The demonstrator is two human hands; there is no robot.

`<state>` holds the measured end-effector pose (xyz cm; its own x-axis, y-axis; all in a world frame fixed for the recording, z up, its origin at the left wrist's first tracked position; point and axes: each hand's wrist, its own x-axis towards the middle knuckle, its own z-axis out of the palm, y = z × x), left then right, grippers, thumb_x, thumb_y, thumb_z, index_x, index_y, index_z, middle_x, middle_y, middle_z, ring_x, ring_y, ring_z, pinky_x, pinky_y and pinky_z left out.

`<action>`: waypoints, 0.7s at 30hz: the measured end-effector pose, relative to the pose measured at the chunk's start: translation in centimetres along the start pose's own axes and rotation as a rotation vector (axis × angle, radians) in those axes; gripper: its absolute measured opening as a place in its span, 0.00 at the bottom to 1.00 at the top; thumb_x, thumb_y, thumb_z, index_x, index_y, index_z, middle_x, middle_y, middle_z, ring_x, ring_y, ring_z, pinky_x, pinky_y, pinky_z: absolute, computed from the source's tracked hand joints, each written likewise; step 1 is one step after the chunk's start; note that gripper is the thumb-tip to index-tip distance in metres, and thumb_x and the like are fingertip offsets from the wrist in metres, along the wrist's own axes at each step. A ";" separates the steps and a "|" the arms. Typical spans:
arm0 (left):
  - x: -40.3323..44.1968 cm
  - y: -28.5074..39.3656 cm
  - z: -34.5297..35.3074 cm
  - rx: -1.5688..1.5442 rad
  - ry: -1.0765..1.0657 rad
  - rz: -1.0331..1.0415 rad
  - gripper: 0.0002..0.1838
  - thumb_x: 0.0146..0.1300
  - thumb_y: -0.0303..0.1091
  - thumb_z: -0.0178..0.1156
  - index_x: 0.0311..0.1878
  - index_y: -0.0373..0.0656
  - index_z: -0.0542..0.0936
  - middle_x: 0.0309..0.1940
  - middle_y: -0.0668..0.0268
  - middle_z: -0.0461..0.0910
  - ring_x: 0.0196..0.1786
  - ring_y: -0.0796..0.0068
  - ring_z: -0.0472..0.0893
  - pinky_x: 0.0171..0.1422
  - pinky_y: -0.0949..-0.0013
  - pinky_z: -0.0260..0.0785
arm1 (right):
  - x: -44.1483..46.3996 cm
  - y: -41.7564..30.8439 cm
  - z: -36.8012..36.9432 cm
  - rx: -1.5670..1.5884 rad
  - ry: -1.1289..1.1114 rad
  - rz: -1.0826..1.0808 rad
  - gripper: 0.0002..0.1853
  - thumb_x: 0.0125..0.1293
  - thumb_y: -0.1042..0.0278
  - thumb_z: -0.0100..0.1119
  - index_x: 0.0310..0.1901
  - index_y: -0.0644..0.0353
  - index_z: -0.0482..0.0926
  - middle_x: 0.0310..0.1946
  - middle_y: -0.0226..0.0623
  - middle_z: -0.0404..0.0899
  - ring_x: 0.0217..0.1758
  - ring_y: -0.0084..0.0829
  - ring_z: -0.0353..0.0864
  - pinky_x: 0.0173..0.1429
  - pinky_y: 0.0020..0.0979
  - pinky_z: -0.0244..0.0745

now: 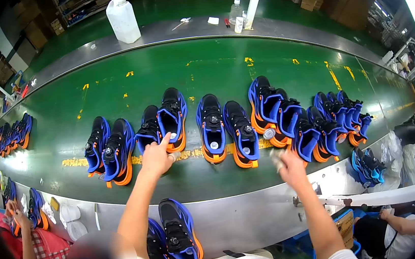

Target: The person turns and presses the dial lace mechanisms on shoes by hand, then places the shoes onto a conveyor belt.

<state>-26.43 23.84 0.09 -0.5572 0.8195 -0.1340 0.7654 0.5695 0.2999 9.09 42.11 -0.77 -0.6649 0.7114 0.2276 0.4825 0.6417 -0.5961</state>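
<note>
My left hand (155, 160) reaches into the heel opening of a black, blue and orange sneaker (172, 114). Its index finger is stretched out onto the insole beside a small pale round mark; the thumb stands apart, with something whitish around it. My right hand (290, 165) is over the belt in front of another pair of sneakers (283, 116), fingers curled in and partly blurred. Whether a small thing is between them is hard to see. A round pale disc (269, 133) shows just above those fingers. A middle pair (212, 124) has round labels on its insoles.
More sneakers (341, 111) crowd the right of the green conveyor belt (159, 66); another pair (110, 151) is at left. One pair (178, 230) stands close to my body. A white jug (123, 21) is on the far ledge. Co-workers sit on both sides.
</note>
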 end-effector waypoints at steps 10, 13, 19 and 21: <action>-4.7 3.4 -2.5 -0.751 0.055 -0.366 0.17 0.59 0.47 0.66 0.38 0.41 0.81 0.28 0.53 0.82 0.34 0.56 0.81 0.38 0.59 0.71 | -10.5 -2.4 1.0 0.115 -0.354 0.204 0.07 0.60 0.71 0.58 0.40 0.60 0.78 0.35 0.46 0.78 0.39 0.47 0.78 0.44 0.40 0.75; -14.1 9.2 -2.9 -0.601 0.230 -0.111 0.12 0.57 0.41 0.67 0.36 0.43 0.81 0.24 0.56 0.78 0.29 0.60 0.78 0.32 0.59 0.68 | -11.7 -2.5 0.1 0.232 -0.365 0.251 0.14 0.62 0.73 0.57 0.50 0.59 0.78 0.39 0.41 0.79 0.40 0.36 0.79 0.47 0.32 0.75; -28.2 20.7 3.9 -0.360 0.025 -0.024 0.09 0.57 0.39 0.65 0.38 0.48 0.81 0.26 0.53 0.78 0.29 0.51 0.79 0.33 0.54 0.70 | -15.9 -3.5 -1.1 0.403 -0.238 0.123 0.22 0.62 0.80 0.51 0.59 0.65 0.71 0.50 0.43 0.75 0.46 0.29 0.78 0.50 0.29 0.75; -30.6 21.5 11.2 -0.419 -0.122 0.018 0.10 0.55 0.34 0.62 0.42 0.48 0.79 0.28 0.51 0.77 0.32 0.49 0.79 0.35 0.52 0.71 | -19.7 -1.3 0.0 0.261 -0.270 0.149 0.21 0.61 0.80 0.51 0.58 0.64 0.71 0.48 0.44 0.76 0.45 0.29 0.78 0.49 0.30 0.75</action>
<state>10.70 11.74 0.09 -0.4835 0.8450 -0.2283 0.5640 0.5002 0.6570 21.55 27.26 -4.51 -0.7413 0.6679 -0.0656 0.4470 0.4185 -0.7906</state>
